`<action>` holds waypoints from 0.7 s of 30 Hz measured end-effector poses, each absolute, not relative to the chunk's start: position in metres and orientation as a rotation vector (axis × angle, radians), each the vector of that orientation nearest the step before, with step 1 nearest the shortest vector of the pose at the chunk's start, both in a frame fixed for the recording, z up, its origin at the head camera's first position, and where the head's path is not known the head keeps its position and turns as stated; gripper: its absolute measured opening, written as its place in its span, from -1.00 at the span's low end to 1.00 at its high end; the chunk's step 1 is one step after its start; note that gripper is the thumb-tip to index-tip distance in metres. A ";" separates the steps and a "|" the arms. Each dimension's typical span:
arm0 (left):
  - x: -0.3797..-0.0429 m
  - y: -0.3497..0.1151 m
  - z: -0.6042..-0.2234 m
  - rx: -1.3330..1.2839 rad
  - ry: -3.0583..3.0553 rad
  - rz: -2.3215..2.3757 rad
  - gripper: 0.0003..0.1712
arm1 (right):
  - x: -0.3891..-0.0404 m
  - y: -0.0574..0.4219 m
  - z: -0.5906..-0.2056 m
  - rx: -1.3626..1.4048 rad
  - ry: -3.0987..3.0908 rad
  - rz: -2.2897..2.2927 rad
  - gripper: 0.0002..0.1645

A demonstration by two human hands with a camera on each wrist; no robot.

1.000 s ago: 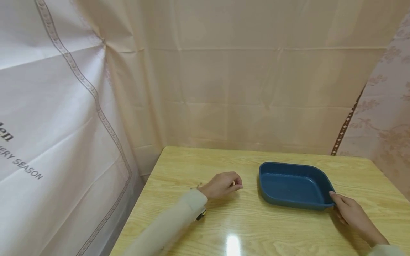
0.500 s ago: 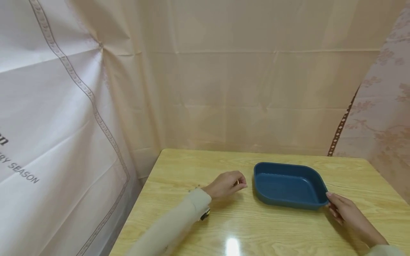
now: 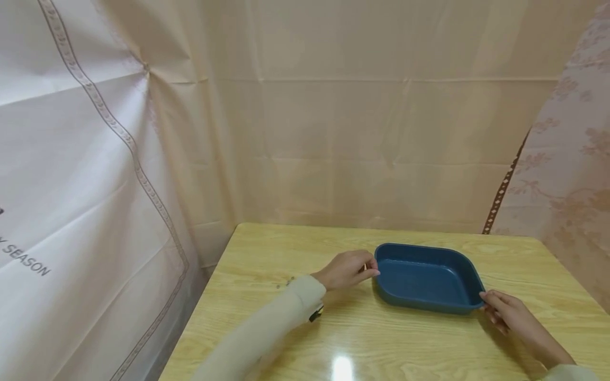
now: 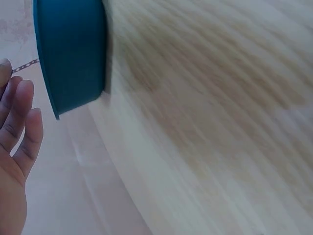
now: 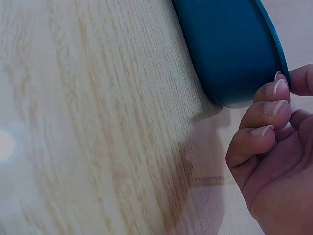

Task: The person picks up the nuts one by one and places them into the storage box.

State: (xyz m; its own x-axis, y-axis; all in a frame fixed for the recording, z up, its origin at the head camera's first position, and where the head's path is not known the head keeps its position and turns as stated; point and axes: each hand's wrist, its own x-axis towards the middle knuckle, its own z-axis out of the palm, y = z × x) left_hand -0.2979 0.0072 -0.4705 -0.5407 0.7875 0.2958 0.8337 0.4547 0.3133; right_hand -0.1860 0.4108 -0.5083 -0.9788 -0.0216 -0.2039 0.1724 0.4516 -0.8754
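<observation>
A dark blue tray [image 3: 421, 280] with raised walls and rounded corners sits on the wooden table. My right hand [image 3: 510, 315] pinches the rim at its right front corner. The right wrist view has the thumb on one side of that rim and the fingertips [image 5: 271, 110] on the other. At the opposite end, my left hand [image 3: 350, 270] hovers right by the left rim, its fingers loosely bent. A narrow gap parts these fingers [image 4: 33, 127] from the tray wall [image 4: 73, 54] in the left wrist view. Nothing shows in the left hand.
The light wooden table [image 3: 286, 328] reaches back to a hanging beige cloth [image 3: 324, 148]. White printed cloth [image 3: 86, 211] hangs on the left, and flowered cloth [image 3: 572, 169] on the right. Small dark marks [image 3: 289, 281] lie on the tabletop near the left wrist.
My left hand has moved right, up to the tray's left rim. The right hand keeps its pinch on the corner. The whole view has shifted slightly.
</observation>
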 end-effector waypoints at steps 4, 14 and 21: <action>-0.302 0.022 -0.466 -1.465 -2.617 -0.605 -0.81 | -0.185 0.411 -0.509 0.104 2.525 -1.561 -0.38; -0.310 0.063 -0.463 -1.509 -2.648 -0.518 -0.80 | -0.181 0.413 -0.510 0.064 2.505 -1.574 -0.39; -0.316 0.079 -0.464 -1.653 -2.678 -0.465 -0.87 | -0.182 0.415 -0.505 0.017 2.531 -1.561 -0.39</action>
State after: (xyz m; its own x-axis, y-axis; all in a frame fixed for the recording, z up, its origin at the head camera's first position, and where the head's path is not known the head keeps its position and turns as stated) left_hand -0.3162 0.0787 -0.4639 -0.4595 0.8802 0.1188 0.8687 0.4175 0.2667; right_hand -0.1823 0.4148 -0.5045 -0.9858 -0.0781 -0.1487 0.0979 0.4527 -0.8863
